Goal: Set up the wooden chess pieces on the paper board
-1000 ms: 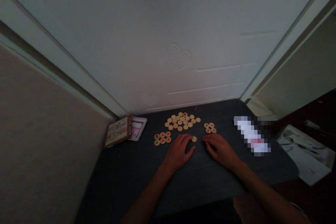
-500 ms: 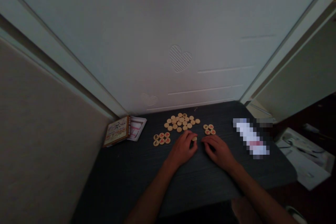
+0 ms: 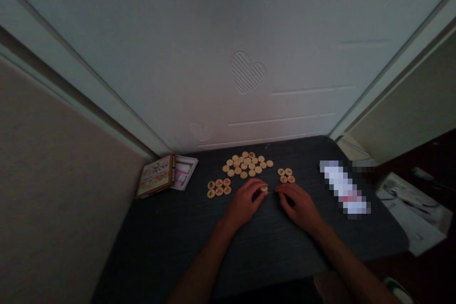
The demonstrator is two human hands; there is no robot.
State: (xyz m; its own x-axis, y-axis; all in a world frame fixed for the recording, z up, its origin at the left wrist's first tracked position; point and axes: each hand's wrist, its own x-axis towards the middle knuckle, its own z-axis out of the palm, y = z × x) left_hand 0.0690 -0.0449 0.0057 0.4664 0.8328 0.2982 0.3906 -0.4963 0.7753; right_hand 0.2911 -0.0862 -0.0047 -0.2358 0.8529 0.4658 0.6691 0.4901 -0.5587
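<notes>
Xiangqi pieces (image 3: 246,165), round pale wooden discs, lie in several groups on a dark wood-grain table (image 3: 270,251), and one lone disc (image 3: 263,189) sits at the lower middle of the frame between the two hands. The left hand (image 3: 244,204) arches over it from the lower left, fingers together and curled down, their tips closing around the disc so that only part of its face shows; whether it is lifted or only pressed to the tabletop cannot be told. The right hand (image 3: 297,208) rests just beside it, fingers slightly apart and bent, fingertips (image 3: 281,194) down on the tabletop, holding nothing. Just beyond the left hand, a block of six discs (image 3: 219,187) lies in two rows, red and dark characters facing up. Beyond the right hand, a block of four discs (image 3: 286,175) lies in two pairs. Farther up the middle is the largest cluster (image 3: 246,164), packed closely, its discs touching or nearly so. At the table's left end, an illustrated box (image 3: 155,175) lies tilted beside a white-and-pink leaflet (image 3: 184,172). To the right, a pixelated object (image 3: 345,187) is too blurred to name, and white papers (image 3: 409,213) lie past the table's edge at the right. Behind everything rises a white door panel (image 3: 285,57) embossed with a striped heart (image 3: 247,72), with a beige wall (image 3: 53,175) at the left.
</notes>
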